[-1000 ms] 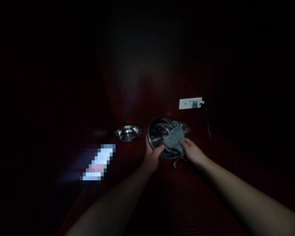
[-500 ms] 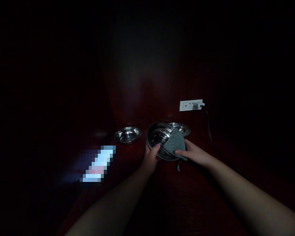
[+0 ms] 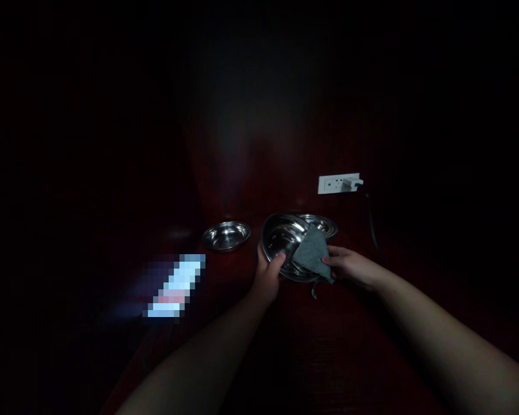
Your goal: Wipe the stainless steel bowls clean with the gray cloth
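The scene is very dark. My left hand (image 3: pixel 269 275) grips the near rim of a shiny steel bowl (image 3: pixel 280 237), tilted up toward me over a dark red wooden table (image 3: pixel 328 346). My right hand (image 3: pixel 349 266) pinches a folded grey cloth (image 3: pixel 311 252) and presses it against the bowl's right inner side. A second steel bowl (image 3: pixel 324 223) rests on the table just behind the held one. A third steel bowl (image 3: pixel 226 235) sits flat to the left, apart from both hands.
A white wall socket (image 3: pixel 334 183) with a plug and a dark cable (image 3: pixel 372 222) is at the back right. A bright blurred rectangular patch (image 3: pixel 175 286) lies at the left of the table. Everything beyond is in darkness.
The bowl has dropped from a steeper tilt to a flatter one. My right hand with the cloth has slid outward to the right rim.
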`<state>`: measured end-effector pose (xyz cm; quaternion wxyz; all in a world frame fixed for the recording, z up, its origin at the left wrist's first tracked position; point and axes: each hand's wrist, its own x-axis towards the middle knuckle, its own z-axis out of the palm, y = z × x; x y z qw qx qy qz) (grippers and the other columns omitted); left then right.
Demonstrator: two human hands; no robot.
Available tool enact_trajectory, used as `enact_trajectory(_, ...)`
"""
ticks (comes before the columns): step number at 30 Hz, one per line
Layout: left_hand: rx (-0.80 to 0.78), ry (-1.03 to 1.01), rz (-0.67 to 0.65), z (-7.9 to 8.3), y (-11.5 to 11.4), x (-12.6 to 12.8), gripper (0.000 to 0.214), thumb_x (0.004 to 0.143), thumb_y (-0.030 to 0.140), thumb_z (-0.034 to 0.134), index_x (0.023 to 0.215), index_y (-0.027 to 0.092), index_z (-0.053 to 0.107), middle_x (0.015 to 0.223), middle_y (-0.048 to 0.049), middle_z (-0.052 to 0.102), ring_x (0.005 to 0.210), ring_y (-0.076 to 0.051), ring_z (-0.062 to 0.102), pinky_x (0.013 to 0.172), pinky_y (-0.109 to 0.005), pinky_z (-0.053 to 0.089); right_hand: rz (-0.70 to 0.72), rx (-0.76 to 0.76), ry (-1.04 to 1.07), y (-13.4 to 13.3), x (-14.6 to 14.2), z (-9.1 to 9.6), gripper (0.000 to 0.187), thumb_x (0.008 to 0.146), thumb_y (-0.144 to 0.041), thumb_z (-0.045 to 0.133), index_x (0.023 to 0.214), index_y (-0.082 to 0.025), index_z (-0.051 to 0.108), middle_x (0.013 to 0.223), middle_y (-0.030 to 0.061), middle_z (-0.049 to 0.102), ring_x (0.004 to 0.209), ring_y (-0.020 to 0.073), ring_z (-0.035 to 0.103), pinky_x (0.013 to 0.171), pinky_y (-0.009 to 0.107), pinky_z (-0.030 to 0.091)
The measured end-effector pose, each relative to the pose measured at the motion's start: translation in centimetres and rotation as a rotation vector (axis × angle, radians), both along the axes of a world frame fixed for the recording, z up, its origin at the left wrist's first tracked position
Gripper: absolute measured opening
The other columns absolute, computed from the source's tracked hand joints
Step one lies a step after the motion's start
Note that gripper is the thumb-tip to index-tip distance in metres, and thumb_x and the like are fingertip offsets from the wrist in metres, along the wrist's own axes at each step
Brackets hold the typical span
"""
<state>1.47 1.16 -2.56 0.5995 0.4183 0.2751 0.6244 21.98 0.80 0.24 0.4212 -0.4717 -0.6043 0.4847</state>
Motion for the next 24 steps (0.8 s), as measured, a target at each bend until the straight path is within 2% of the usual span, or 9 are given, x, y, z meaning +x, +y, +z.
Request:
enact_trajectory(2,0.001,-0.008,0.003,-0.1,0.1,0.0,0.071,0.074,0.035,0.067,0.138,0.033,0.034,0.131,-0.0081,0.053,0.112,-0.027,0.057,0.084,-0.041,0.053,0.057,-0.098,0.076,-0.1,0.1,0.3,0.028,0.068,-0.035,0.065,0.087,-0.015,0.062,0.056,-0.0030,0.055,0.043,0.0085,0.045,0.041,0.022,0.032)
enact_trajectory(5,-0.008,-0.021,0.016,-0.2,0.2,0.0,0.070,0.075,0.036,0.066,0.137,0.033,0.034,0.127,-0.0079,0.056,0.109,-0.027,0.058,0.079,-0.040,0.054,0.100,-0.113,0.123,-0.3,0.2,0.8,0.027,0.066,-0.033,0.065,0.087,-0.016,0.062,0.059,-0.0023,0.056,0.048,0.0089,0.047,0.048,0.023,0.039)
enact_trajectory(9,-0.010,-0.011,0.028,-0.1,0.2,0.1,0.070,0.075,0.035,0.066,0.137,0.036,0.033,0.129,-0.0071,0.053,0.109,-0.027,0.058,0.079,-0.041,0.054,0.094,-0.110,0.136,-0.5,-0.1,1.2,0.029,0.062,-0.019,0.065,0.091,-0.017,0.063,0.067,-0.0010,0.063,0.054,0.0099,0.053,0.055,0.024,0.045)
enact_trajectory(11,-0.018,0.010,0.024,0.1,-0.1,0.0,0.070,0.075,0.035,0.066,0.137,0.036,0.032,0.131,-0.0074,0.052,0.109,-0.028,0.058,0.081,-0.043,0.053,0.045,-0.144,0.161,-0.6,-0.2,1.2,0.033,0.059,-0.012,0.063,0.092,-0.018,0.064,0.070,0.0003,0.066,0.057,0.0118,0.058,0.057,0.025,0.049)
enact_trajectory(13,0.018,0.040,0.037,0.3,-0.3,0.1,0.073,0.072,0.032,0.069,0.136,0.033,0.035,0.130,-0.0082,0.053,0.112,-0.027,0.056,0.089,-0.044,0.049,-0.024,-0.175,0.201,-0.5,-0.4,1.1,0.034,0.060,-0.011,0.060,0.092,-0.018,0.064,0.073,0.0027,0.069,0.057,0.0140,0.061,0.057,0.028,0.051)
enact_trajectory(16,0.152,0.091,0.082,0.6,-0.7,0.2,0.075,0.069,0.025,0.072,0.135,0.025,0.038,0.128,-0.0092,0.054,0.119,-0.026,0.051,0.104,-0.042,0.037,-0.172,-0.161,0.253,-0.2,-0.8,0.7,0.023,0.067,-0.018,0.058,0.089,-0.019,0.066,0.075,0.0056,0.071,0.058,0.0180,0.063,0.053,0.030,0.052)
enact_trajectory(18,0.211,0.117,0.087,0.7,-0.8,0.3,0.074,0.070,0.024,0.070,0.136,0.024,0.037,0.128,-0.0095,0.054,0.121,-0.026,0.049,0.107,-0.041,0.032,-0.246,-0.126,0.251,0.0,-1.0,0.3,0.019,0.073,-0.026,0.057,0.089,-0.019,0.066,0.077,0.0066,0.072,0.063,0.0212,0.066,0.055,0.032,0.052)
enact_trajectory(21,0.247,0.146,0.068,0.6,-0.8,0.5,0.070,0.074,0.025,0.067,0.136,0.023,0.035,0.129,-0.0102,0.053,0.122,-0.026,0.048,0.106,-0.042,0.032,-0.297,-0.047,0.156,0.3,-1.2,-0.3,0.023,0.078,-0.036,0.055,0.091,-0.019,0.063,0.082,0.0082,0.071,0.070,0.0232,0.066,0.061,0.035,0.053)
enact_trajectory(24,0.259,0.135,0.036,0.6,-0.9,0.5,0.065,0.075,0.026,0.066,0.134,0.022,0.038,0.129,-0.0102,0.054,0.122,-0.026,0.048,0.106,-0.041,0.033,-0.400,0.081,-0.048,0.6,-1.3,-1.0,0.023,0.079,-0.038,0.054,0.091,-0.020,0.060,0.083,0.0074,0.069,0.074,0.0225,0.064,0.065,0.033,0.051)
